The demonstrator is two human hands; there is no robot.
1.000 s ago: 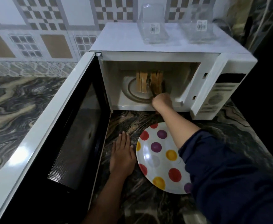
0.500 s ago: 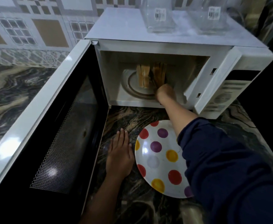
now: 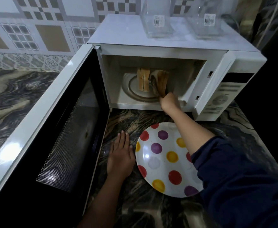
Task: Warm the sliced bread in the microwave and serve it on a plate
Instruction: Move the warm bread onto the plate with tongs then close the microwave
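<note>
The white microwave point(image 3: 176, 51) stands with its door point(image 3: 65, 129) swung wide to the left. Inside, on the turntable point(image 3: 131, 89), two bread slices point(image 3: 143, 81) stand upright. Just right of them my right hand point(image 3: 168, 102) reaches into the cavity and grips another bunch of bread slices point(image 3: 161, 83), which lean to the left. A white plate with coloured dots point(image 3: 161, 160) lies on the counter in front of the microwave, partly under my right forearm. My left hand point(image 3: 121, 155) rests flat on the counter, fingers apart, touching the plate's left edge.
Two clear plastic containers point(image 3: 157, 20) point(image 3: 205, 18) stand on top of the microwave. The dark marbled counter point(image 3: 11, 99) stretches to the left behind the door. A tiled wall point(image 3: 41, 27) lies behind. The open door blocks the left side.
The right-hand bunch of slices has tilted and come forward slightly in my right hand. My left hand and the plate have stayed in place.
</note>
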